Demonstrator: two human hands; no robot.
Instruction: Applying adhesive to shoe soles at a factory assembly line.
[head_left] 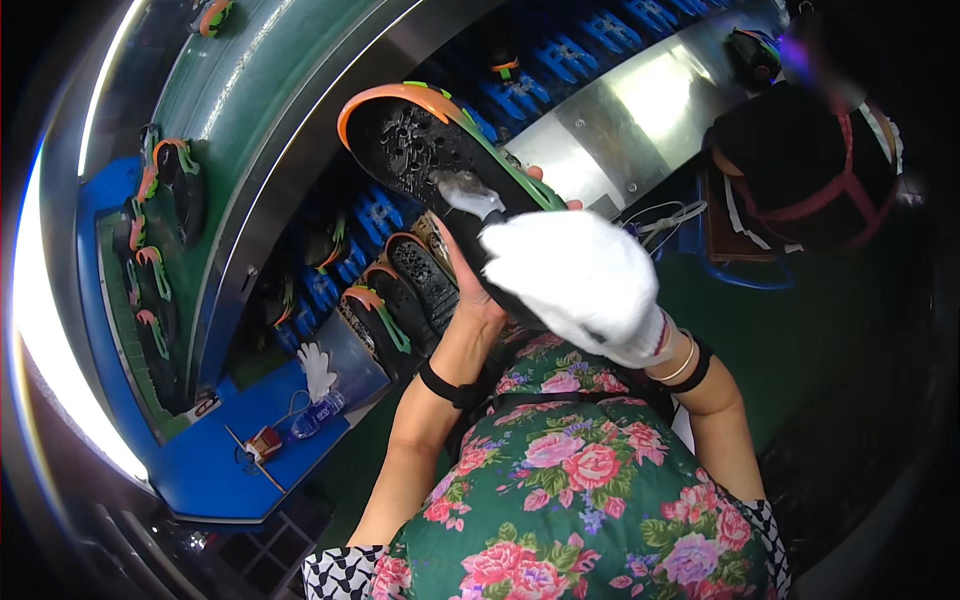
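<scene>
A black shoe sole (pixel 405 150) with an orange and green rim lies tilted across the centre of the head view, its hollow inner side turned up. My bare left hand (pixel 472 275) grips it from beneath, thumb along the near edge and fingertips showing past the far edge. In a white knit glove, my right hand (pixel 580 280) is closed over the sole's nearer part. From it a brush (pixel 466 192) reaches onto the inner face, its handle mostly hidden by the glove. Wet, shiny streaks cover the sole around the bristles and toward the orange end.
Several more soles (pixel 385 310) stand in a row left of my left wrist. A blue table (pixel 215 480) holds a white glove (pixel 317 370), a plastic bottle (pixel 318 415) and a small red box (pixel 264 443). Soles ride a green conveyor (pixel 250 85). Another person (pixel 800 170) is at right.
</scene>
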